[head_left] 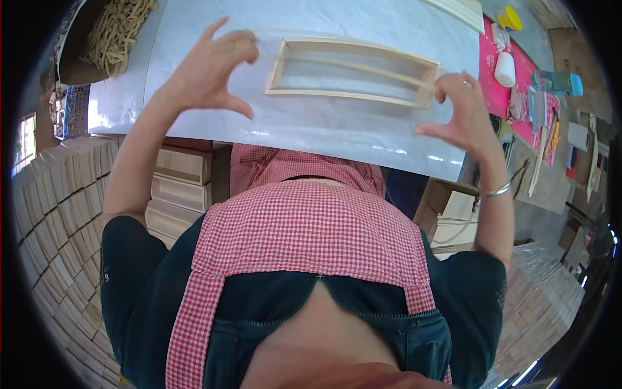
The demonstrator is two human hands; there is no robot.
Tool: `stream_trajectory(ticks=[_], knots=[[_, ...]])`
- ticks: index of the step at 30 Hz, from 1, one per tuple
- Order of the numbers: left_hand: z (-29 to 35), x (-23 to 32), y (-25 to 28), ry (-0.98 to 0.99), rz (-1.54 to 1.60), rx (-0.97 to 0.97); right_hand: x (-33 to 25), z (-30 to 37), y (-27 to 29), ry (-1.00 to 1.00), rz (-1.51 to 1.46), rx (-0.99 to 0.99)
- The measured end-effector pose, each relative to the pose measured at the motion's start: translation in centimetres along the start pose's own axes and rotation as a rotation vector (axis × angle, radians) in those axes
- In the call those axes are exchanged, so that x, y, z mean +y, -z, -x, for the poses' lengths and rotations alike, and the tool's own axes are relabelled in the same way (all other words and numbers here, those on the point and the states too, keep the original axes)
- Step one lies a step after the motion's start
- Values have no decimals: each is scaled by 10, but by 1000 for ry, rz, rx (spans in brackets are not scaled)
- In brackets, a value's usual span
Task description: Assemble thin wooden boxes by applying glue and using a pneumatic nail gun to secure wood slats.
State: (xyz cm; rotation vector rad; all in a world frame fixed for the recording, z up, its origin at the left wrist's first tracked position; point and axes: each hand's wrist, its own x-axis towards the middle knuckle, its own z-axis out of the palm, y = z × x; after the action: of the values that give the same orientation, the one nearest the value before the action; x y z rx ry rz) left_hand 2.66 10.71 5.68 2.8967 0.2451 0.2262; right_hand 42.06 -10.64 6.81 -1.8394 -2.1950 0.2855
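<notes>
A shallow, light wooden rectangular frame [350,97] lies on the pale marbled tabletop, with the table surface showing through it. A thin tan strip [363,68], smeared by motion, runs lengthwise across the frame and looks like an elastic band. My left hand [214,65] hovers left of the frame, thumb and bent fingers wide apart, with nothing plainly in it. Beside the frame's right end is my right hand [463,110], its fingers curved and thumb apart. The strip's blurred end comes close to those fingers; contact cannot be made out.
A dark bin [72,65] of tan bands [116,32] stands at the far left. On the right, a pink mat [492,58] bears a white bottle [505,69] and tools. Wooden boxes [178,188] sit under the table; stacked wooden pieces [65,194] rise at the left.
</notes>
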Motion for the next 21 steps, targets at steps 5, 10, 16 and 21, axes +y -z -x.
stream_trajectory(ticks=[5,10,16,21], knots=[[-7,-38,-31,120,-37,8,50,0,-10,-135,38,-67],[-7,-39,-51,185,70,-36,55,0,-25,-260,-46,-174],[8,-26,-71,221,209,5,43,18,-48,-182,-89,-60],[16,2,-82,258,264,136,19,45,-79,-57,-173,180]])
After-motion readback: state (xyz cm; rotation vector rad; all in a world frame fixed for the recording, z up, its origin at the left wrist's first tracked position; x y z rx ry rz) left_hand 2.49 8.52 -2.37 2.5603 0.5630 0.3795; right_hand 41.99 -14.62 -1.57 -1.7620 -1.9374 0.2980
